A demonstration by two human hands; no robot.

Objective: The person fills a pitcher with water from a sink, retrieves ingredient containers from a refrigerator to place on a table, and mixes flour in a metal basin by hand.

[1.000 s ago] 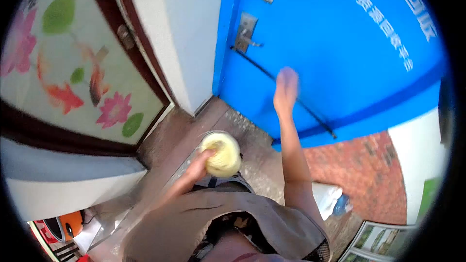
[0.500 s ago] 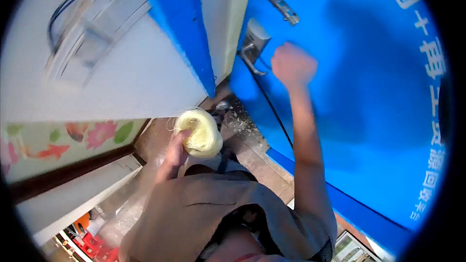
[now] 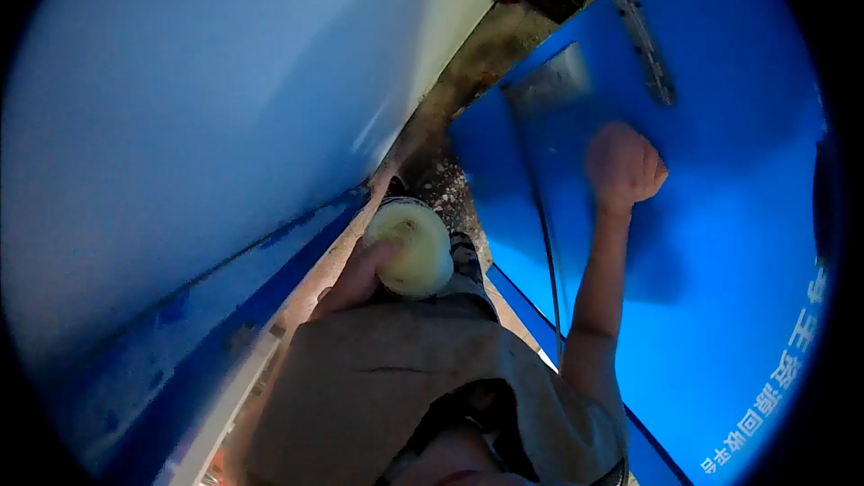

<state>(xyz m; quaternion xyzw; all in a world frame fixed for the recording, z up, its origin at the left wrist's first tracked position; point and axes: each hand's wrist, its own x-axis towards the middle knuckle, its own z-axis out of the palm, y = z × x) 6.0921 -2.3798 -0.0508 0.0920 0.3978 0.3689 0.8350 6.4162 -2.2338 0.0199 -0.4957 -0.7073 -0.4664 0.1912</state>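
Blue door (image 3: 720,234) swung further from pale wall (image 3: 234,63) than half second ago; gap with floor (image 3: 504,45) visible at upper middle of frame. Right hand (image 3: 625,166), right of centre, curled into fist by door face; contact unclear. Left hand (image 3: 354,277) grips pale yellow coil (image 3: 418,256) near frame centre. Metal bolt (image 3: 646,49) on door, upper right.

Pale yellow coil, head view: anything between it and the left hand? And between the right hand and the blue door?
Nothing visible either way. The left hand grips the pale yellow coil directly. The right hand is curled before the blue door; whether it touches is unclear.
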